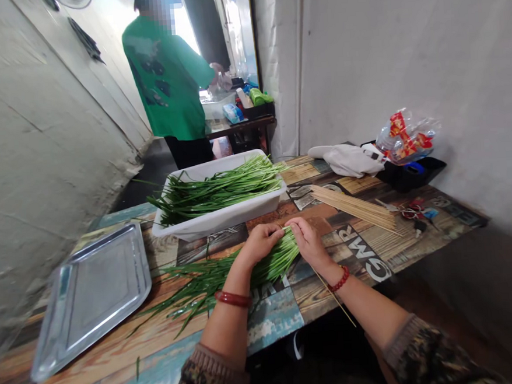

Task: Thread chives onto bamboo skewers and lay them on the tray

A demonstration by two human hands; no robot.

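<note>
A loose bunch of garlic chives point(218, 279) lies on the table, its pale stem ends pointing right. My left hand point(262, 242) rests over those ends, thumb and fingers pinched on some chive stems. Close beside it, my right hand point(309, 245) is closed around a thin bamboo skewer point(336, 300), whose long end sticks out below the palm toward me. The fingertips of both hands nearly meet at the stem tips. The skewer's upper end is hidden by the fingers.
Behind my hands stands a white tub point(223, 217) heaped with chives. A metal tray point(96, 291) lies at left. On the right are bamboo skewers point(353, 208), keys point(418, 216), a pale cap point(345, 157) and a black box point(412, 172). A person in green point(164, 81) stands beyond.
</note>
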